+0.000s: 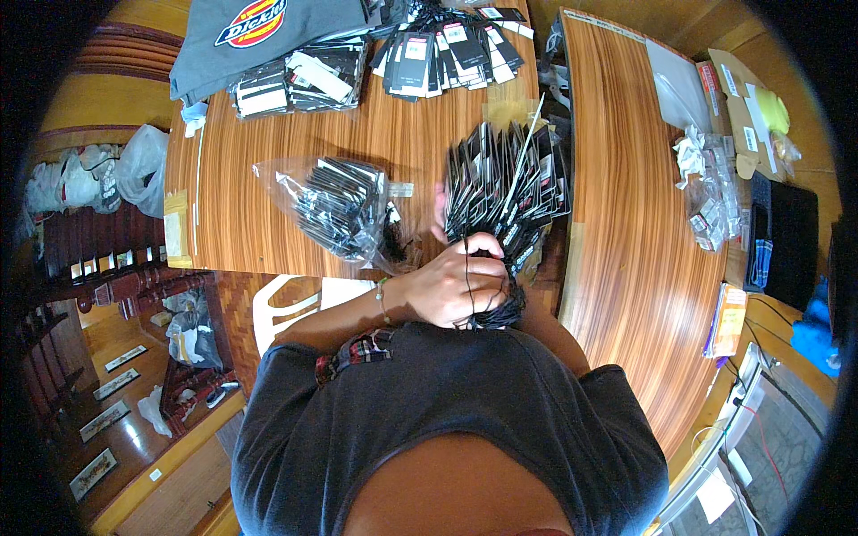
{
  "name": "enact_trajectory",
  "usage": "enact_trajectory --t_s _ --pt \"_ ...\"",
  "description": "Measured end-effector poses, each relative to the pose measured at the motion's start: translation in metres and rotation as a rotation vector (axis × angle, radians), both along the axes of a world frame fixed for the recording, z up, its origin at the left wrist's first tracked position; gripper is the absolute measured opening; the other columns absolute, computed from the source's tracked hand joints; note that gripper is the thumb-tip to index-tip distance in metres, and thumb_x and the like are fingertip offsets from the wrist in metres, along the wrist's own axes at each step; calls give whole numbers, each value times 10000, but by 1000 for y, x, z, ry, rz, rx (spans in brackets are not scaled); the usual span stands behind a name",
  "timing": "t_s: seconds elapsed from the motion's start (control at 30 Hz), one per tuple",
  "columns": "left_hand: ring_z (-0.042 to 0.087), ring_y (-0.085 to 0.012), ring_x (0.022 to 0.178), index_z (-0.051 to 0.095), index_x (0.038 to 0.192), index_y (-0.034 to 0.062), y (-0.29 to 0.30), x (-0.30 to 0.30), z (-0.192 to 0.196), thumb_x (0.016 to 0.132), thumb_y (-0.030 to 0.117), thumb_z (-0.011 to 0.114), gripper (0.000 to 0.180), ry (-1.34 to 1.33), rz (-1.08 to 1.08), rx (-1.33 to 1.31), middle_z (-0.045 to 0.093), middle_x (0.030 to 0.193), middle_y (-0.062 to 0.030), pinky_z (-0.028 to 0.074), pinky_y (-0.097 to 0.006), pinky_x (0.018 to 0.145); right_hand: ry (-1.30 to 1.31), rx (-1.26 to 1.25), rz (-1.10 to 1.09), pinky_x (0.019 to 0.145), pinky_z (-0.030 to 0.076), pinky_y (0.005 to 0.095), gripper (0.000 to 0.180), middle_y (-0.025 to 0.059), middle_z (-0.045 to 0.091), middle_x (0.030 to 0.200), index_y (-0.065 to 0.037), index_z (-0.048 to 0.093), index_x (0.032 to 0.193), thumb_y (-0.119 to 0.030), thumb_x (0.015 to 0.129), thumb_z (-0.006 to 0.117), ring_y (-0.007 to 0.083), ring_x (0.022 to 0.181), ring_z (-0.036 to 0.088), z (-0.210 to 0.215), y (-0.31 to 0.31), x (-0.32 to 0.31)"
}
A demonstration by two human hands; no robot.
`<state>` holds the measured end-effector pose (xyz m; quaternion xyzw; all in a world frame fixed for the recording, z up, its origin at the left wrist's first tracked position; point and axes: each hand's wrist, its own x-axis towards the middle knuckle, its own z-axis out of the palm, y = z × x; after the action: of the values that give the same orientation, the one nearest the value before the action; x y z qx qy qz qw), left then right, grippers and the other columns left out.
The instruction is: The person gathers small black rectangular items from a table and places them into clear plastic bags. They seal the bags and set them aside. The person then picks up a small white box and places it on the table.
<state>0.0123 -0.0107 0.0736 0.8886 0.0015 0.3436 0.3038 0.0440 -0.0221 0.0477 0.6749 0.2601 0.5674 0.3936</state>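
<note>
Your left grip is closed around the black cords of the tag bundle, right of the bagged tags, presumably keeping the bundle gathered. Your right grip is mostly hidden; its state cannot be told.

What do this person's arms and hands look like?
The left hand is bare, without a glove, and a thin bracelet with a greenish part circles its wrist. The sleeves are short and dark. The right wrist is hidden, so anything worn there can't be told.
</note>
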Motion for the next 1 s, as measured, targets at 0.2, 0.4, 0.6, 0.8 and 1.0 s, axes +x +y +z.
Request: enact_trajectory --t_s 0.2,0.4,0.6,0.8,1.0 --pt "545 -138 730 580 776 90 -4 -1 4 702 137 582 87 104 -35 31 523 705 -8 318 -450 889 -1243 -520 284 969 343 485 570 129 441 1267 -80 398 1271 -448 838 443 328 1125 445 -108 25 102" --pt "566 -165 794 598 840 58 -10 -12 -18 759 121 525 126 339 -99 -14 531 734 -37 282 -458 993 -1327 -546 58 999 296 510 551 161 412 1270 -93 433 1237 -389 790 562 326 1182 374 -145 45 131" --pt "422 -235 1169 507 1129 85 13 -37 -34 743 143 540 392 643 -200 -154 486 1219 -74 289 -463 1009 -1448 -556 -128 944 367 493 575 113 490 1213 -122 438 1240 -477 795 520 308 1112 463 -148 71 147" --pt "240 -381 1251 303 1306 105 46 16 3 644 419 708 838 144 549 -41 244 1354 -168 209 -568 992 -1393 -536 -174 967 354 466 673 110 460 1243 -105 400 1258 -553 769 518 286 1120 456 -124 67 140" --pt "410 -313 1062 509 1146 80 47 49 -5 738 171 626 434 125 778 183 448 1145 -132 292 -462 921 -1604 -695 -226 939 394 404 802 105 504 1191 -75 425 1233 -601 654 601 245 1072 496 -114 51 126"
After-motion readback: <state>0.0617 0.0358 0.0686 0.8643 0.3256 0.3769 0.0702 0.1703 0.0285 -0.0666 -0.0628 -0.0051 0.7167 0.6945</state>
